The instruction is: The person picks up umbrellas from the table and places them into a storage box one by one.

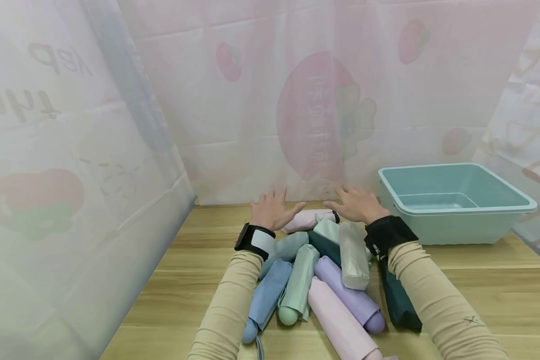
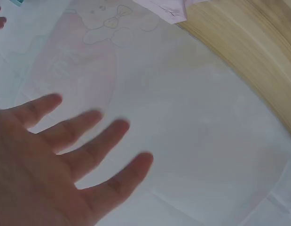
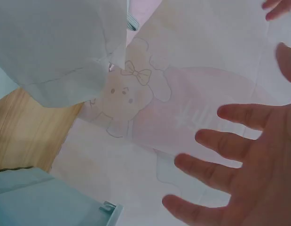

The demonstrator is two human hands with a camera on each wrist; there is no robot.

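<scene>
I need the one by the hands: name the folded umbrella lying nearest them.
The pale pink umbrella at the pile's far end, lying crosswise between the left hand and right hand; the others lie nearer the person.

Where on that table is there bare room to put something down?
Bare wood lies left of the umbrella pile, toward the curtain, and in front of the teal basin on the right. The basin itself looks empty. Between the forearms it is crowded with folded umbrellas.
</scene>
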